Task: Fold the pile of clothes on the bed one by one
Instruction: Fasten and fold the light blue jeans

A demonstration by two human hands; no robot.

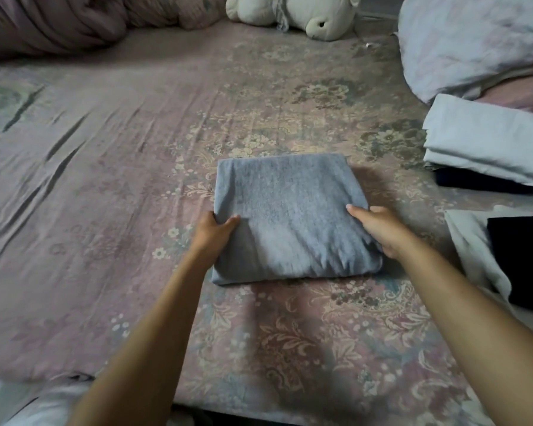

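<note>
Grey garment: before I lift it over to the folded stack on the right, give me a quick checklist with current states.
1. Grey garment folded into a compact rectangle: ok.
2. Left hand grips its left edge: ok.
3. Right hand grips its right edge: ok.
4. Loose ends tucked in: near right corner looks bunched, underside hidden: cannot tell.
5. Folded stack level on top to take it: ok.
6. Bed between garment and stack bare: ok.

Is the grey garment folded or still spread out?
Folded. The grey garment lies as a compact rectangle on the bed, left hand and right hand gripping its sides.
</note>
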